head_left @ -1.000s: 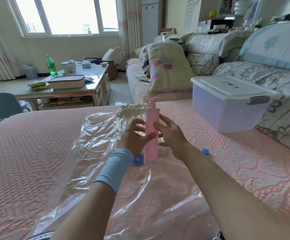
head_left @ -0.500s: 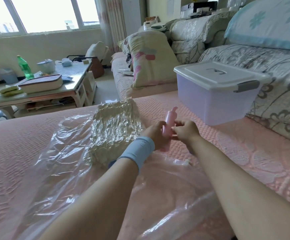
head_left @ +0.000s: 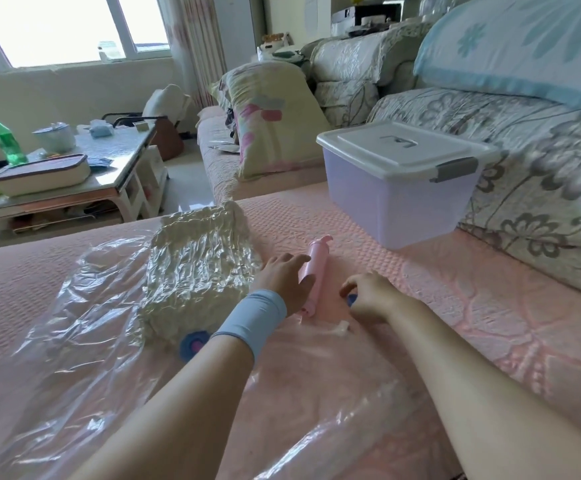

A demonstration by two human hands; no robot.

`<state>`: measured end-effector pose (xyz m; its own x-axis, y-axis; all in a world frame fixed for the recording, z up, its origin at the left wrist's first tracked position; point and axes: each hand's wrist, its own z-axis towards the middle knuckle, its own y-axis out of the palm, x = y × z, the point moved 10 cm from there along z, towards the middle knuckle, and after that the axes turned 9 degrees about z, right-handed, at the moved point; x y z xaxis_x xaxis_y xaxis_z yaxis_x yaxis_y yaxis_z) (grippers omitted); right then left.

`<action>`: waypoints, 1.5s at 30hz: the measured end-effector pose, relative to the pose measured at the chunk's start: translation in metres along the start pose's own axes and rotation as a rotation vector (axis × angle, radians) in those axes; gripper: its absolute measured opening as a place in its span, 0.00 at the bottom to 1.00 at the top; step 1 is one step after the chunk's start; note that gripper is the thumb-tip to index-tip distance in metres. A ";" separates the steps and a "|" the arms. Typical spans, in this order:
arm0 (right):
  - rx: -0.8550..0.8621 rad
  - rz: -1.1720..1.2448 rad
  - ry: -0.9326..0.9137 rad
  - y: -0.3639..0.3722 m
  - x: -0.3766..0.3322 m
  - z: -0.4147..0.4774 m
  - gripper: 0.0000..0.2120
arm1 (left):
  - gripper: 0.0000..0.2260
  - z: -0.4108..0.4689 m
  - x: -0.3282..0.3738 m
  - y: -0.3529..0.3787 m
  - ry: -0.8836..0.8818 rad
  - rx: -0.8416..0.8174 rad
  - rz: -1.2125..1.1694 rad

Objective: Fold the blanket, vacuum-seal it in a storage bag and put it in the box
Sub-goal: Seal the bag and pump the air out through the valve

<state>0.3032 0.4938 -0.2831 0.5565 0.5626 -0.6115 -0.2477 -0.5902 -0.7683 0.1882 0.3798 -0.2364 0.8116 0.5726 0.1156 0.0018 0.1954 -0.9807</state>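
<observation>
The cream blanket (head_left: 195, 268) lies squeezed flat inside the clear storage bag (head_left: 74, 323) on the pink bed cover. The bag's blue valve (head_left: 192, 342) shows just left of my left wrist. A pink hand pump (head_left: 318, 261) lies on the bed to the right of the bag. My left hand (head_left: 283, 282) holds it near its lower half, thumb across it. My right hand (head_left: 368, 299) sits close by and pinches a small blue cap (head_left: 351, 299) against the bed. The lilac box (head_left: 396, 202) stands farther right with its white lid on.
A small white clip (head_left: 341, 329) lies by the bag's edge near my right wrist. The sofa back (head_left: 541, 174) rises right behind the box. A cushion (head_left: 271, 119) leans on the far seat. A cluttered coffee table (head_left: 109, 174) stands at the left.
The pump stood upright on the valve between both hands; now it lies on the bed right of the bag. My right hand has left it and gone to the blue cap.
</observation>
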 end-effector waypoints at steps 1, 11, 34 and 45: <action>0.013 0.020 -0.011 -0.001 0.000 -0.002 0.16 | 0.19 -0.006 -0.001 -0.005 0.006 0.030 -0.026; 0.049 0.203 -0.418 0.034 -0.139 -0.038 0.11 | 0.14 -0.079 -0.077 -0.053 -0.021 0.168 0.071; 0.271 0.138 -0.612 0.107 -0.228 -0.034 0.13 | 0.25 -0.135 -0.238 -0.051 -0.315 -0.010 0.240; 0.092 0.011 -0.612 0.153 -0.231 -0.056 0.11 | 0.23 -0.111 -0.226 -0.039 -0.150 0.092 -0.068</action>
<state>0.1818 0.2412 -0.2489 0.0048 0.8029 -0.5961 -0.3331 -0.5607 -0.7580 0.0699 0.1546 -0.2418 0.7154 0.6664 0.2098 -0.0055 0.3056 -0.9521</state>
